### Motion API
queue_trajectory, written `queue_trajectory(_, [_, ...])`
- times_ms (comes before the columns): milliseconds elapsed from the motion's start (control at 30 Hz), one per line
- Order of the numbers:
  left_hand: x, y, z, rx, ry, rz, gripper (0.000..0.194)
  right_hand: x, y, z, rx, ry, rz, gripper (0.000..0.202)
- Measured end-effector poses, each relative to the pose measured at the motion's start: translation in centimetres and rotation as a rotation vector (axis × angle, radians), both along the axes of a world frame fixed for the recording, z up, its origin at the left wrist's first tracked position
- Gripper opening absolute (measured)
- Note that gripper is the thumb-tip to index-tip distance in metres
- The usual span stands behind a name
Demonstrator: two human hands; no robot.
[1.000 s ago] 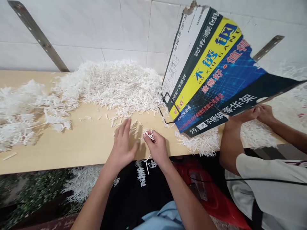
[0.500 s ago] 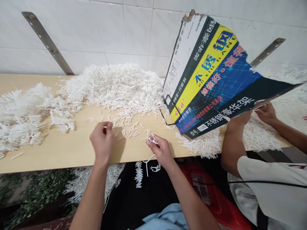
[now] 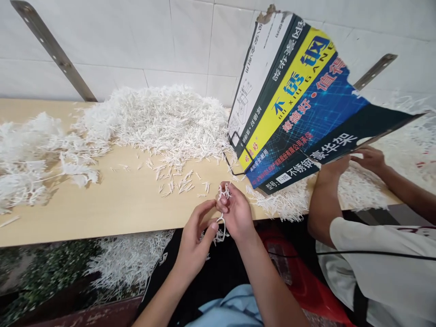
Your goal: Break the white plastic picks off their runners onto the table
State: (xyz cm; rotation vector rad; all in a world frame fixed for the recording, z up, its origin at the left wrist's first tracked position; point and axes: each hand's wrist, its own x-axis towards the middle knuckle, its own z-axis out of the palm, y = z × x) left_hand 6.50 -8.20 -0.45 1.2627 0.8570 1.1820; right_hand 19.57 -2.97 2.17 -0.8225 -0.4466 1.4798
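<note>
A thin white branched plastic piece (image 3: 225, 192) is gripped in my right hand (image 3: 238, 213), its prongs showing above the curled fingers at the table's front edge. A looped white strand (image 3: 221, 229) hangs below those fingers. My left hand (image 3: 194, 238) is close beside it on the left, thumb and fingers apart, fingertips near the right hand and thumb tip at the strand. Whether the thumb touches the strand I cannot tell. Beyond both hands, small loose white bits (image 3: 184, 182) lie scattered on the wooden table (image 3: 119, 209).
A large heap of white pieces (image 3: 166, 122) sits against the tiled wall, another heap (image 3: 23, 154) at left. A printed cardboard panel (image 3: 289, 113) stands at right, held by a black wire stand (image 3: 235, 170). Behind it a co-worker's hands (image 3: 368, 159) handle white pieces.
My left hand has come right and down from over the table to beside my right hand, its fingers spreading. My right hand has turned slightly and still holds the white piece.
</note>
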Motion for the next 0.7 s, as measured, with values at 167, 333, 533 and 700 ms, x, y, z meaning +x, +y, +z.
queue_trajectory(167, [-1.9,-1.2,-0.6,0.023,0.068,-0.118,0.055,0.0,-1.5,3.4,-0.01,0.217,0.002,0.013])
queue_trajectory(333, [-3.3,-2.5,-1.5,-0.091,0.185,-0.389,0.056,-0.2,-1.0,5.8,-0.022,0.353,-0.11,0.021])
queue_trajectory(533, [-4.6,-2.8,-1.6,-0.115,0.4,-0.325,0.007,1.8,-1.3,5.8,-0.045,0.359,-0.151,0.024])
queue_trajectory(700, [-7.0,-2.6,-0.2,-0.098,0.403,-0.396,0.015,3.1,-2.9,5.0,-0.088,0.299,-0.164,0.022])
